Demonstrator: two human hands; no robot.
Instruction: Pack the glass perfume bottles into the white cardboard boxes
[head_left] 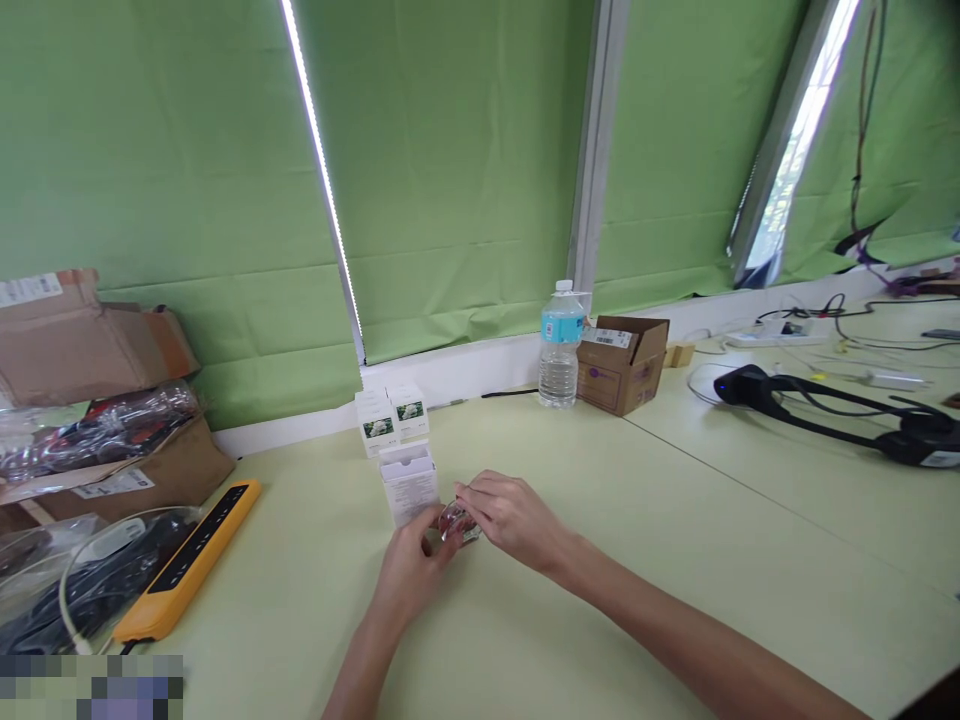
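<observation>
Between my two hands is a small clear, shiny container (453,521), glass or plastic, low over the table. My left hand (417,556) grips it from the left with thumb and fingers. My right hand (511,514) reaches in from the right, its fingers bent and pinched at the container's upper edge. Fingers hide much of the container, so its exact kind does not show. Just behind my left hand stands a white carton (409,486) with its top open. Farther back are several closed white boxes (391,418) with a green-and-white picture on them.
A yellow power strip (191,560) lies to the left, by piled cardboard boxes (82,345) and plastic-wrapped items. At the back stand a water bottle (559,350) and an open brown box (621,372). A black headset-like device (825,415) and cables lie at right.
</observation>
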